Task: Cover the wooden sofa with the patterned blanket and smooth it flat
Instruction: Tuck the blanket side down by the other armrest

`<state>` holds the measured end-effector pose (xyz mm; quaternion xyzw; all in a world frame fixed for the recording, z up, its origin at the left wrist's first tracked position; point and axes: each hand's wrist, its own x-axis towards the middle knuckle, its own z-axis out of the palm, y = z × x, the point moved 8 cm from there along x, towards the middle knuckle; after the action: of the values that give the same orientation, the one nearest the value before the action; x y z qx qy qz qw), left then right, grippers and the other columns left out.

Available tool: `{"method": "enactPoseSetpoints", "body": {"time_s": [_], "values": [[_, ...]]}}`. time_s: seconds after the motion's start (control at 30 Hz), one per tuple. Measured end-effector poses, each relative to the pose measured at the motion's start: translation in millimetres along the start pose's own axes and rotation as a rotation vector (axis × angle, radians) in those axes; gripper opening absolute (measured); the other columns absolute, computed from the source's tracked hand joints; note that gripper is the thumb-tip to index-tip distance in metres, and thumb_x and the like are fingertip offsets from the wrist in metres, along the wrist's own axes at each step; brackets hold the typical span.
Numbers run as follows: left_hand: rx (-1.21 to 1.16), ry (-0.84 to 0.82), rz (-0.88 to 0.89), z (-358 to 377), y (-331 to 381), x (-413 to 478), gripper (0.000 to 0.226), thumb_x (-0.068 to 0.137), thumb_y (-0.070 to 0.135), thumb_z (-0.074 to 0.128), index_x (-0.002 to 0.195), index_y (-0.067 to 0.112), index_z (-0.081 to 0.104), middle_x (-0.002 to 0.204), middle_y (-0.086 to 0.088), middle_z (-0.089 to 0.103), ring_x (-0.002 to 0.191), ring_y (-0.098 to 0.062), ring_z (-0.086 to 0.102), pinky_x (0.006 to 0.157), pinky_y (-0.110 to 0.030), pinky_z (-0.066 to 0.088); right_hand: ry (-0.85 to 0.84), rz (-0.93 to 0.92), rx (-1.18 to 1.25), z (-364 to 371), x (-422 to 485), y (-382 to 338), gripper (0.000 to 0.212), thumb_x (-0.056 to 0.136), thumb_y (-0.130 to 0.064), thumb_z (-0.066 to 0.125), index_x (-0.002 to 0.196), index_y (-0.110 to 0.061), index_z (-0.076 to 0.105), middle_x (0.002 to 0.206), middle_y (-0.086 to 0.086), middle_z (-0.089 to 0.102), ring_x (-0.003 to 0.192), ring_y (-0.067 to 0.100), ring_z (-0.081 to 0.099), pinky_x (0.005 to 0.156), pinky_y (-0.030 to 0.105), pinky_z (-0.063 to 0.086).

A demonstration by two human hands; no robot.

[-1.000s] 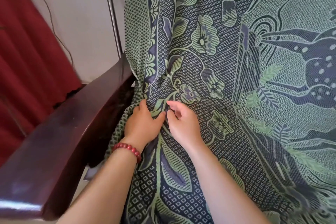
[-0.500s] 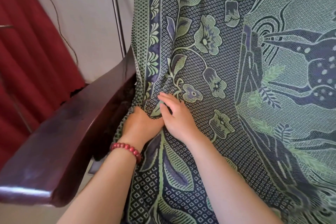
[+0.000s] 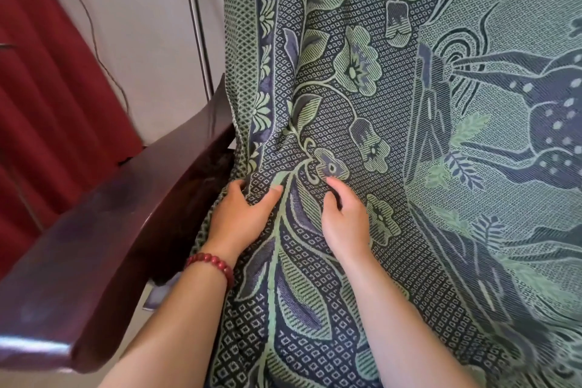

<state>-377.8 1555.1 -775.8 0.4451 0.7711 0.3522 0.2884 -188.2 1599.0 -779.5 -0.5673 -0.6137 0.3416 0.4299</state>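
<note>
The patterned blanket [image 3: 393,79], green and dark blue with flowers and a deer, hangs over the sofa's back and runs down across the seat. The dark wooden sofa armrest [image 3: 104,249] juts out at the left. My left hand [image 3: 244,214], with a red bead bracelet on the wrist, rests on the blanket's left edge beside the armrest, fingers curled into a fold of cloth. My right hand [image 3: 343,217] lies flat on the blanket just to the right, fingers apart and pressing the fabric. Folds gather between the two hands.
A red curtain [image 3: 47,98] hangs at the left against a white wall. A metal pole with a green grip [image 3: 196,25] leans behind the armrest, and a thin cable runs down the wall.
My hands, which touched each other over one fold, have moved apart. The right hand has slid right and up, flattening onto the cloth; the left stays by the armrest.
</note>
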Motion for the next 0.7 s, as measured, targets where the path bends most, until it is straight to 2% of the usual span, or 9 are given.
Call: {"method": "enactPoseSetpoints", "body": {"time_s": [0.1, 0.17, 0.23, 0.3, 0.37, 0.43, 0.53, 0.63, 0.7], "values": [[-0.087, -0.064, -0.055, 3, 4, 14, 0.081, 0.073, 0.061, 0.067, 0.135, 0.021, 0.032, 0.117, 0.006, 0.051, 0.099, -0.016, 0.052, 0.089, -0.028, 0.040, 0.006, 0.051, 0.098, -3, 3, 3, 0.034, 0.099, -0.022, 0.044, 0.132, -0.025, 0.054, 0.138, -0.009, 0.052, 0.129, 0.008, 0.045, 0.111, 0.032, 0.034], [-0.129, -0.105, -0.083, 4, 7, 21, 0.094, 0.061, 0.060, 0.077, 0.133, 0.019, 0.032, 0.117, 0.007, 0.052, 0.102, -0.016, 0.056, 0.094, -0.033, 0.044, 0.004, 0.066, 0.137, -3, 5, 0, 0.035, 0.099, -0.022, 0.044, 0.133, -0.026, 0.053, 0.138, -0.010, 0.052, 0.128, 0.008, 0.046, 0.111, 0.031, 0.033], [-0.199, -0.130, -0.065, 5, 14, 21, 0.099, 0.052, 0.052, 0.086, 0.129, 0.014, 0.038, 0.116, 0.004, 0.059, 0.101, -0.017, 0.062, 0.094, -0.036, 0.049, 0.001, 0.061, 0.156, -2, 5, -5, 0.036, 0.099, -0.020, 0.045, 0.133, -0.025, 0.053, 0.138, -0.009, 0.052, 0.128, 0.007, 0.046, 0.112, 0.032, 0.033], [-0.389, -0.196, -0.008, 13, 25, 17, 0.081, 0.055, 0.028, 0.090, 0.122, 0.007, 0.050, 0.110, -0.004, 0.068, 0.088, -0.014, 0.069, 0.083, -0.031, 0.056, 0.023, 0.050, 0.164, -4, 3, -7, 0.035, 0.098, -0.018, 0.045, 0.132, -0.023, 0.054, 0.136, -0.009, 0.054, 0.126, 0.007, 0.047, 0.111, 0.032, 0.034], [-0.483, -0.190, 0.069, 19, 32, 16, 0.066, 0.062, 0.006, 0.085, 0.119, 0.004, 0.052, 0.103, -0.003, 0.070, 0.079, -0.007, 0.068, 0.075, -0.020, 0.056, 0.036, 0.042, 0.142, -6, 2, -7, 0.036, 0.098, -0.018, 0.045, 0.132, -0.022, 0.054, 0.134, -0.009, 0.054, 0.125, 0.007, 0.047, 0.109, 0.028, 0.034], [-0.495, -0.126, 0.058, 15, 27, 21, 0.067, 0.065, 0.002, 0.083, 0.120, 0.010, 0.047, 0.098, 0.005, 0.066, 0.081, -0.004, 0.065, 0.075, -0.016, 0.054, 0.016, 0.045, 0.154, -5, 0, -4, 0.036, 0.099, -0.018, 0.045, 0.133, -0.024, 0.054, 0.135, -0.011, 0.053, 0.124, 0.003, 0.046, 0.109, 0.026, 0.033], [-0.450, -0.055, -0.051, 4, 15, 31, 0.067, 0.064, 0.024, 0.085, 0.121, 0.014, 0.051, 0.101, 0.005, 0.066, 0.084, -0.010, 0.065, 0.082, -0.029, 0.052, -0.026, 0.061, 0.179, -3, 3, -3, 0.036, 0.099, -0.018, 0.045, 0.133, -0.025, 0.053, 0.138, -0.011, 0.051, 0.126, 0.003, 0.045, 0.107, 0.023, 0.031], [-0.334, 0.027, -0.098, -1, 17, 33, 0.077, 0.056, 0.071, 0.071, 0.112, 0.020, 0.060, 0.098, 0.009, 0.068, 0.084, -0.008, 0.065, 0.086, -0.028, 0.050, -0.046, 0.061, 0.163, -5, 4, -3, 0.037, 0.099, -0.018, 0.045, 0.135, -0.024, 0.051, 0.137, -0.012, 0.050, 0.121, 0.001, 0.051, 0.098, 0.012, 0.034], [-0.320, -0.050, -0.096, 8, 23, 33, 0.070, 0.055, 0.077, 0.068, 0.104, 0.026, 0.068, 0.095, 0.009, 0.072, 0.085, -0.012, 0.069, 0.088, -0.030, 0.052, -0.054, 0.045, 0.130, -7, 4, -2, 0.037, 0.098, -0.018, 0.046, 0.134, -0.026, 0.051, 0.136, -0.014, 0.050, 0.120, 0.002, 0.052, 0.098, 0.013, 0.036]]}}
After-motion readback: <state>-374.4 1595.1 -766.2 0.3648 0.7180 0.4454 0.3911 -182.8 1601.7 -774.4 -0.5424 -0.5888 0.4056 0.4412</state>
